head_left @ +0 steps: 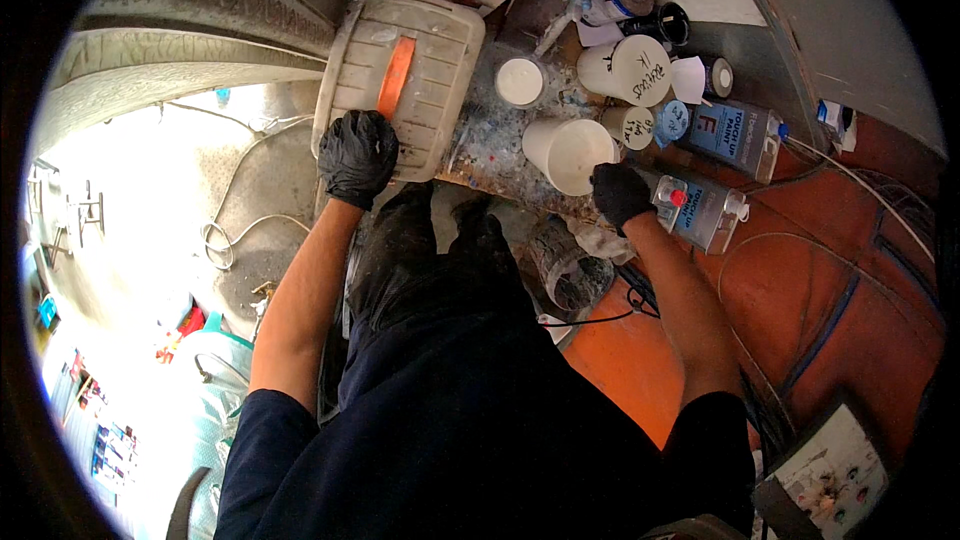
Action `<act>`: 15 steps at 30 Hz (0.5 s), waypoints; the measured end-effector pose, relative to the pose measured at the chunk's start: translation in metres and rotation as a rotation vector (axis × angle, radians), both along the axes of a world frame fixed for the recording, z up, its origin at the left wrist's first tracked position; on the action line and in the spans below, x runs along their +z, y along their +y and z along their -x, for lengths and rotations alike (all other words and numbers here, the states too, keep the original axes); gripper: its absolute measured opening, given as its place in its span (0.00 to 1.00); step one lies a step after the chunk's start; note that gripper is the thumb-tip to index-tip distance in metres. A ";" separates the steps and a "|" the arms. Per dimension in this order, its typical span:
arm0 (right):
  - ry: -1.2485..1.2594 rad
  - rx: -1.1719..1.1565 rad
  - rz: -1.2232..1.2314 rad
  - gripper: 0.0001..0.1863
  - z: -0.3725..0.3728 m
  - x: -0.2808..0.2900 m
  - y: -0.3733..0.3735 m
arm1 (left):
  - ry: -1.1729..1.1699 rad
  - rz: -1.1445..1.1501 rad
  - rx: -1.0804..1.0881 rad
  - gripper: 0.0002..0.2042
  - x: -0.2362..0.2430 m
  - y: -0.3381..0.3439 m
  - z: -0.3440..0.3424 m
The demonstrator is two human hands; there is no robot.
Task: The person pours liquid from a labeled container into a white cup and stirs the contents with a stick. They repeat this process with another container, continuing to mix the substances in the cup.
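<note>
My left hand (358,158), in a black glove, is curled over the near corner of a translucent plastic bin lid (435,70). An orange strip (397,78) runs across that lid, just beyond my knuckles. What those fingers grip, if anything, is hidden. To the right, my black-gloved right hand (621,194) is closed against the near right rim of a white plastic cup (545,150). The cup leans toward me and holds some pale content. I cannot make out what lies inside the right fist.
Behind stand a small white tub (519,82), a large marked cup (640,70) and a smaller one (628,127). Metal cans (735,140) line the right side of the stained bench (490,150). A dirty bucket (572,265) sits below; cables cross the orange floor (800,280).
</note>
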State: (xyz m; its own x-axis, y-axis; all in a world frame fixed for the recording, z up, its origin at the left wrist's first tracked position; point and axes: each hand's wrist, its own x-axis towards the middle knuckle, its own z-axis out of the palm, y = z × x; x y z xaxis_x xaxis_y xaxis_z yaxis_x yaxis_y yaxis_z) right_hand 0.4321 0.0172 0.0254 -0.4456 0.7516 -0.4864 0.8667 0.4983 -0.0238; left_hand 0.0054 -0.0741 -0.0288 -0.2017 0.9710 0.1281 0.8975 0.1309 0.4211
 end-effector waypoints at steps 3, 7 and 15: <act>0.149 -0.042 -0.071 0.09 0.010 0.000 0.004 | -0.003 0.021 0.008 0.07 0.002 0.000 -0.001; 0.131 -0.105 -0.239 0.08 0.009 0.010 0.021 | -0.020 0.019 -0.010 0.07 0.007 0.000 0.002; 0.117 -0.037 -0.048 0.08 0.013 -0.003 -0.007 | 0.023 0.014 0.016 0.07 0.005 0.000 -0.001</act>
